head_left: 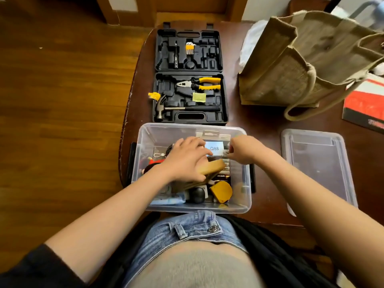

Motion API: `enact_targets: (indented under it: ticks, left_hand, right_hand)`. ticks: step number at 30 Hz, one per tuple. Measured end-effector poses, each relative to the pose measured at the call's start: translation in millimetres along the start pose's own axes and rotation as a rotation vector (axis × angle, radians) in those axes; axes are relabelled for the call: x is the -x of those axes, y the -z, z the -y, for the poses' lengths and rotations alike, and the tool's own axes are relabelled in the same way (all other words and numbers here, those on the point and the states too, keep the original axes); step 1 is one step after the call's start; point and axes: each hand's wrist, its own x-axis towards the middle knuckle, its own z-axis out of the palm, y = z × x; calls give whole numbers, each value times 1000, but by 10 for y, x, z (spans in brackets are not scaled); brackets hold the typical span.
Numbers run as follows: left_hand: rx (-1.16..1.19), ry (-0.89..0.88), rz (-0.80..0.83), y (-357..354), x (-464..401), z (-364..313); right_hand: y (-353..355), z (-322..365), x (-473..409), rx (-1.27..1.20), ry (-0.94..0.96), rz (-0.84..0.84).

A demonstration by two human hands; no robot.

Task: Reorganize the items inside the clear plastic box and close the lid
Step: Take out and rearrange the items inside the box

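Note:
The clear plastic box [145, 134] stands open on the table edge in front of me, full of small items. Both hands are inside it. My left hand [187, 159] lies over a tan wooden block [216, 166], fingers curled around it. My right hand [243, 149] pinches a small white item at the box's right side, next to a packet marked Q88 [215, 147]. A yellow tape measure [222, 191] and a black ball [196, 194] lie near the front wall. The clear lid [318, 163] lies flat on the table to the right.
An open black tool case [189, 77] with pliers [201, 83] and a hammer [166, 109] sits just behind the box. A burlap tote bag [301, 59] stands at the back right, a red booklet [365, 104] beyond the lid. Wood floor lies left of the table.

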Motion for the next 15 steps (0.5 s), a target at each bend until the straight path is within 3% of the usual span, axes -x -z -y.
enact_targets:
  ticks: [9, 15]
  left_hand:
    - [95, 66, 76, 82, 18, 111]
    - [41, 202, 187, 98, 67, 151]
  right_hand:
    - [-338, 175, -118, 280, -6, -39]
    - [-510, 144, -188, 256, 2, -137]
